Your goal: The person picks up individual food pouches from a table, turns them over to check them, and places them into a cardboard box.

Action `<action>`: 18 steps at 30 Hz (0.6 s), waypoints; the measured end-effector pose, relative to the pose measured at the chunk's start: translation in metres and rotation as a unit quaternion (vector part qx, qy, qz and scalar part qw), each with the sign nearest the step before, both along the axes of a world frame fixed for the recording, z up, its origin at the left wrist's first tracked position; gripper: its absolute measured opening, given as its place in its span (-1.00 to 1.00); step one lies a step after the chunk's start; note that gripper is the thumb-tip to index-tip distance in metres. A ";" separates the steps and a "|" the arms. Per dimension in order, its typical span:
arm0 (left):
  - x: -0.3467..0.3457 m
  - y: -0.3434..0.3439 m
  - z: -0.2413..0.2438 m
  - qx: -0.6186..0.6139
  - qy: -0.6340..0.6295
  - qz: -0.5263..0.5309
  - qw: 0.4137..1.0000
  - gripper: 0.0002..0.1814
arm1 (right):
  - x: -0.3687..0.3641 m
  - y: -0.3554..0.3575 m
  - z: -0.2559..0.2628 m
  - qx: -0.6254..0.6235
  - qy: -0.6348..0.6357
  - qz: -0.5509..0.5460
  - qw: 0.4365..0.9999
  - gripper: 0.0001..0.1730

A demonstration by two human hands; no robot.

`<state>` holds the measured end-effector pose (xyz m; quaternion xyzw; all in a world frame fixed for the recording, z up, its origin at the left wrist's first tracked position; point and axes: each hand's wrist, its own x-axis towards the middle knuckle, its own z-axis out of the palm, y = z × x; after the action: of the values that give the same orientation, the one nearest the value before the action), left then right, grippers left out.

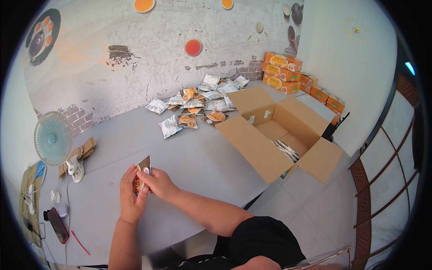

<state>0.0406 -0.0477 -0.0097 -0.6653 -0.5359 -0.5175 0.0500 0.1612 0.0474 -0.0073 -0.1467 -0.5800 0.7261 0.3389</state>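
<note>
Between my two hands, above the near part of the grey table, is a small brown and orange snack packet (144, 164), held upright on edge. My left hand (131, 192) presses its left side, with the thumb along the bottom. My right hand (158, 182) grips the packet from the right, thumb across its front. Part of the packet is hidden by the fingers. A heap of similar packets (188, 120), some showing silver-white backs, lies at the wall side of the table. Right of it, an open cardboard box (249, 145) holds several packets (286, 151) standing on edge in its near corner.
At the left stand a clip fan (53, 138) and folded brown cardboard (88, 147). A smartphone (58, 225), a red strap (80, 243), an earbud case (63, 211) and cables lie nearer. Orange cartons (281, 72) are stacked at the back right. The floor (303, 206) shows beside the table.
</note>
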 end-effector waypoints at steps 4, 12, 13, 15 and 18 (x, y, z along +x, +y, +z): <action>0.003 0.004 -0.010 -0.069 -0.117 -0.096 0.986 -0.27 | 0.001 0.004 -0.002 0.053 -0.011 -0.012 0.998 -0.52; 0.014 0.006 -0.009 -0.136 -0.481 -0.129 0.857 -0.48 | 0.007 -0.001 0.012 0.081 -0.004 0.024 0.996 -0.37; 0.018 0.007 -0.006 -0.119 -0.521 -0.140 0.833 -0.50 | 0.008 -0.003 0.013 0.140 -0.010 -0.041 0.989 -0.41; 0.017 0.009 -0.005 -0.097 -0.597 -0.148 0.782 -0.52 | 0.009 -0.008 0.013 0.257 -0.021 -0.169 0.951 -0.49; 0.016 0.007 0.003 -0.093 -0.683 -0.139 0.711 -0.50 | 0.003 0.006 0.011 0.274 -0.011 -0.314 0.909 -0.57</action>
<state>0.0563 -0.0403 -0.0064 -0.1992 -0.3705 -0.7795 -0.4641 0.1638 0.0532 0.0037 -0.2307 -0.6834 0.3930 0.5703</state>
